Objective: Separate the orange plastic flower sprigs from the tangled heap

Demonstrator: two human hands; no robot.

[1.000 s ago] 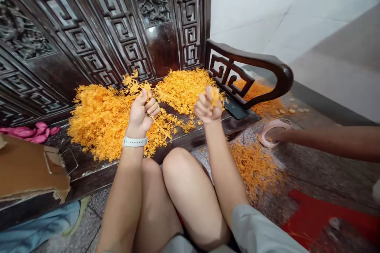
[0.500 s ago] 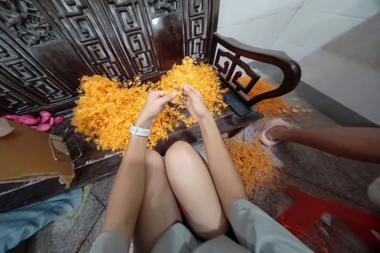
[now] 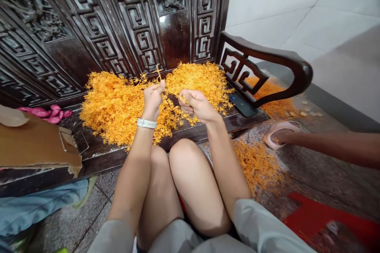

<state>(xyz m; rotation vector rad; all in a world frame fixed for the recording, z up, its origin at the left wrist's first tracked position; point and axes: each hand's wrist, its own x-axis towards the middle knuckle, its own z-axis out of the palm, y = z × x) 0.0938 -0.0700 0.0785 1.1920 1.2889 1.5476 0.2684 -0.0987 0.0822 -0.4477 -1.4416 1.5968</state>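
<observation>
My left hand [image 3: 152,97], with a pale watch strap on its wrist, pinches a thin yellow-orange stem [image 3: 158,72] that sticks up above the fingers. To its right, my right hand [image 3: 197,104] is closed with its fingers curled in. A small orange piece [image 3: 184,98] shows at its fingertips; its exact shape is partly hidden. Behind and below both hands, a large heap of branching orange sprigs [image 3: 115,106] lies on the dark wooden bench. A second, yellower heap of sprigs [image 3: 197,77] is farther right, against the bench back.
A smartphone [image 3: 243,105] lies beside the carved armrest [image 3: 267,53]. At the left stand a cardboard box [image 3: 38,142] and some pink pieces [image 3: 55,114]. Orange bits [image 3: 258,166] cover the floor, near another person's foot in a pink slipper [image 3: 279,134] and a red sheet [image 3: 329,215].
My hands were together over a sprig and have moved apart. The left now holds a stem upright, while the right has drawn back with its fingers curled. The view has shifted slightly left.
</observation>
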